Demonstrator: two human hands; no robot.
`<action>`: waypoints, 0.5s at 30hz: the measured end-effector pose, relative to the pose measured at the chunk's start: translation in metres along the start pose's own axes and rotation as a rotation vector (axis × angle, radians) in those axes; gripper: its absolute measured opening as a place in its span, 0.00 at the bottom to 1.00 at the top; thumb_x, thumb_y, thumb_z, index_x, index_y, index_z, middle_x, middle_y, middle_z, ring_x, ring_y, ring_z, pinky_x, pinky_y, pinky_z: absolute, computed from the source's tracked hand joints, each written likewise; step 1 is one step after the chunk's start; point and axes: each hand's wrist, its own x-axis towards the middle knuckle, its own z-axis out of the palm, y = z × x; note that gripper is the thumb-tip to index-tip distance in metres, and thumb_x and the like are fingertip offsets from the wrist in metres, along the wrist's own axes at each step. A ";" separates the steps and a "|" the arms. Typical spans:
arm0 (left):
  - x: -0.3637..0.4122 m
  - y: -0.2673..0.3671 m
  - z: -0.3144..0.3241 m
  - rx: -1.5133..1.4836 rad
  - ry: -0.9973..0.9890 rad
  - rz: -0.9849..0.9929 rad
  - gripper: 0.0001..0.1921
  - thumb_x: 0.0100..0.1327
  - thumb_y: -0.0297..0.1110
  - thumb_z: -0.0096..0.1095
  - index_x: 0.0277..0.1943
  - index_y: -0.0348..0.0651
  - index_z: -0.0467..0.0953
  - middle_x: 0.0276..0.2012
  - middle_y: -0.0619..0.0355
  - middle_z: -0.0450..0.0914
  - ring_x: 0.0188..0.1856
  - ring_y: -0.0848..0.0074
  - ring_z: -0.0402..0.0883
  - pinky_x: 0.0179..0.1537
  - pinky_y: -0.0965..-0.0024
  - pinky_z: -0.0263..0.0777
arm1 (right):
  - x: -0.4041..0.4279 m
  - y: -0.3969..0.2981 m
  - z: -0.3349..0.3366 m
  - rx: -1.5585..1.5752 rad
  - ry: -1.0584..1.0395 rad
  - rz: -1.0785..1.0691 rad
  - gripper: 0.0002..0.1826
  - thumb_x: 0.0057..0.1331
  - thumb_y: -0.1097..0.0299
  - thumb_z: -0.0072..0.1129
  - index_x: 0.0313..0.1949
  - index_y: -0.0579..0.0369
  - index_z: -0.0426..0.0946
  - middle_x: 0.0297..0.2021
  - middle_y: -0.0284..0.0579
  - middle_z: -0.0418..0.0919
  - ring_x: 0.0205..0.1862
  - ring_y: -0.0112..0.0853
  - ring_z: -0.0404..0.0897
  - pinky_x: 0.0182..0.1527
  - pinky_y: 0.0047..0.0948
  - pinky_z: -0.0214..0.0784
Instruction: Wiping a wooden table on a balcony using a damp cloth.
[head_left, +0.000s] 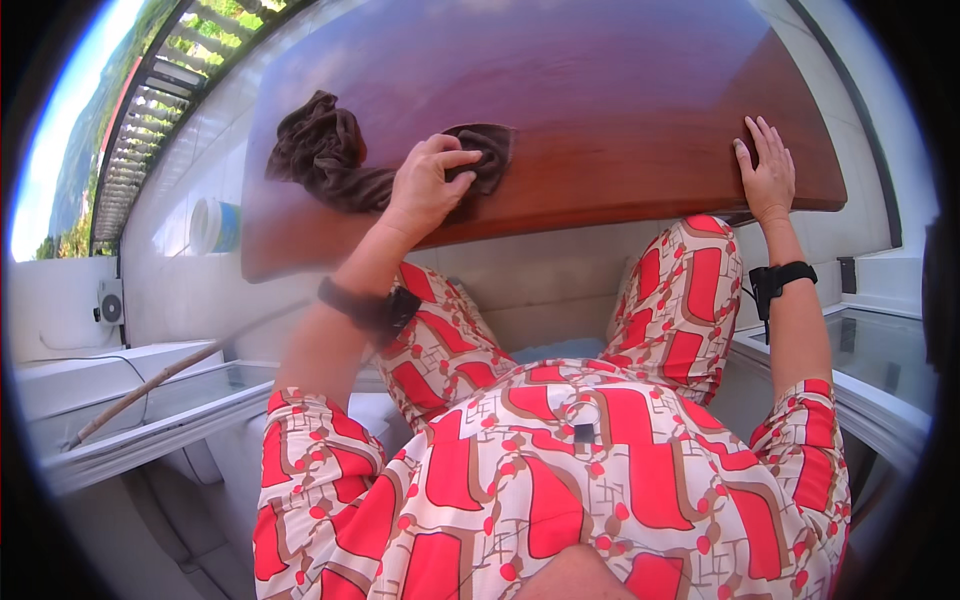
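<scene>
A dark brown cloth (330, 161) lies crumpled over the left part of a polished reddish-brown wooden tabletop (600, 97). My left hand (433, 180) pinches the cloth's right end between thumb and fingers and presses it against the wood near the front edge. The rest of the cloth trails left in a twisted, bunched heap. At the table's right end, my right hand (769, 169) rests palm down on the wood, holding nothing, its fingers slightly apart.
A white bucket (214, 225) stands on the pale tiled floor left of the table. A wooden stick (165, 373) slants across the lower left. Glazed white frames (885, 360) flank me. Beyond the floor runs a balustrade (142, 127).
</scene>
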 end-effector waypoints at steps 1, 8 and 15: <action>0.009 0.021 0.010 -0.019 -0.048 0.043 0.13 0.54 0.29 0.64 0.45 0.45 0.82 0.45 0.55 0.76 0.51 0.62 0.74 0.53 0.66 0.67 | 0.001 -0.002 -0.001 0.019 0.005 0.005 0.26 0.68 0.44 0.42 0.64 0.34 0.64 0.66 0.34 0.61 0.69 0.35 0.56 0.69 0.40 0.45; 0.010 0.058 0.009 0.068 -0.099 0.099 0.13 0.53 0.32 0.67 0.43 0.48 0.83 0.44 0.58 0.77 0.48 0.65 0.77 0.48 0.65 0.72 | 0.005 -0.007 -0.002 0.039 0.048 -0.015 0.26 0.68 0.44 0.42 0.62 0.36 0.66 0.65 0.36 0.64 0.68 0.36 0.59 0.68 0.41 0.47; 0.032 0.072 0.016 0.004 -0.033 0.140 0.11 0.52 0.37 0.69 0.37 0.43 0.80 0.40 0.57 0.77 0.41 0.61 0.79 0.43 0.64 0.72 | 0.018 -0.011 -0.013 0.031 0.086 -0.015 0.27 0.67 0.44 0.43 0.62 0.36 0.67 0.64 0.35 0.65 0.68 0.35 0.59 0.68 0.40 0.46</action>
